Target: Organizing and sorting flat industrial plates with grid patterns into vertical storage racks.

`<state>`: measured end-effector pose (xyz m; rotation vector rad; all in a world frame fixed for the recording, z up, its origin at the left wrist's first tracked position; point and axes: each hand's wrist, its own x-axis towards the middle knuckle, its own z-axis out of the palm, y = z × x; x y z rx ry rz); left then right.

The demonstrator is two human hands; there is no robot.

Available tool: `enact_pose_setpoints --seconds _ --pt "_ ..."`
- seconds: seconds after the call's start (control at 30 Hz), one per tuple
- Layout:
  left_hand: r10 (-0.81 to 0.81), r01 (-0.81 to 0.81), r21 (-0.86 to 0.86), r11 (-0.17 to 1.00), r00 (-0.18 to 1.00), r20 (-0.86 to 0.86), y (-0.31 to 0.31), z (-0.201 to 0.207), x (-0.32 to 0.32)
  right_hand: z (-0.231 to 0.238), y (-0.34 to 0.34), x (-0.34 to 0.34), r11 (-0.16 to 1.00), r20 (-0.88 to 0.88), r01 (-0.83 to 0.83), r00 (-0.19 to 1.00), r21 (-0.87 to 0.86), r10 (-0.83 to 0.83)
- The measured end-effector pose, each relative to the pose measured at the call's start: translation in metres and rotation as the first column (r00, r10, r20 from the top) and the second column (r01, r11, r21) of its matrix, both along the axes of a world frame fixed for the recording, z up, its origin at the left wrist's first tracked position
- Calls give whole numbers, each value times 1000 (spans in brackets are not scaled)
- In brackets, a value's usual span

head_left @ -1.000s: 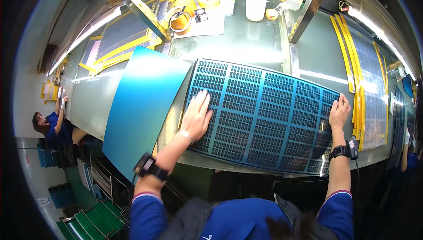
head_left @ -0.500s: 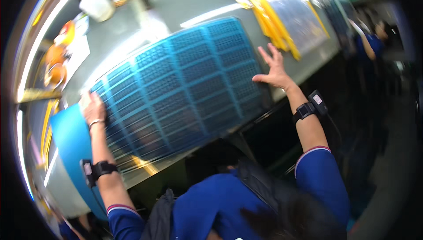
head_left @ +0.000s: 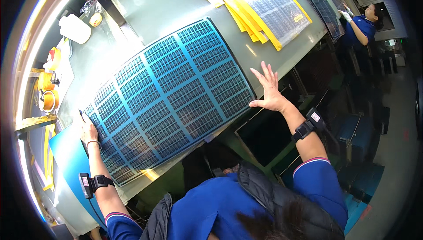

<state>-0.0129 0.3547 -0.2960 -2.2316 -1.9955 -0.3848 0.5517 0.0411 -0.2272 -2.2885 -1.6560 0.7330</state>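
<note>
The panel (head_left: 169,92) lies flat on the bench (head_left: 154,2), its near edge close to the bench's front edge. The left hand (head_left: 88,130) is at its left edge, fingers bent there; whether it grips or only steadies, I cannot tell. The right hand (head_left: 269,92) is open, fingers spread, thumb by the near right corner; contact is unclear. Handling the panel well likely means touching only its edges, keeping the palms off the patterned face and bearing evenly on both ends so that it does not flex or slip over the front. The blue sheet (head_left: 72,165) lies beside it on the left. Beyond the panel stands a white bottle (head_left: 75,29), its contents hidden; near that is a small tub (head_left: 95,19), its inside too small to tell.
</note>
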Motion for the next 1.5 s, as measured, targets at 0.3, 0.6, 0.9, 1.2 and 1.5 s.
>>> enact_pose_setpoints --seconds 0.3,0.6,0.9,1.2,1.5 --pt "-9 8 14 1000 997 82 -55 -14 -25 37 39 -43 966 367 -152 903 -210 222" --pt "172 -190 -144 971 976 -132 -111 14 9 -46 201 -29 856 463 -370 868 361 180" --pt "-349 458 -226 860 850 395 -285 77 -32 -24 33 -36 864 366 -93 924 494 -110" --pt "-568 570 54 820 797 208 -316 49 -68 34 -7 -189 829 211 -548 828 113 519" --pt "-747 598 452 662 575 333 -298 150 -73 104 12 -211 354 479 -677 719 645 503"
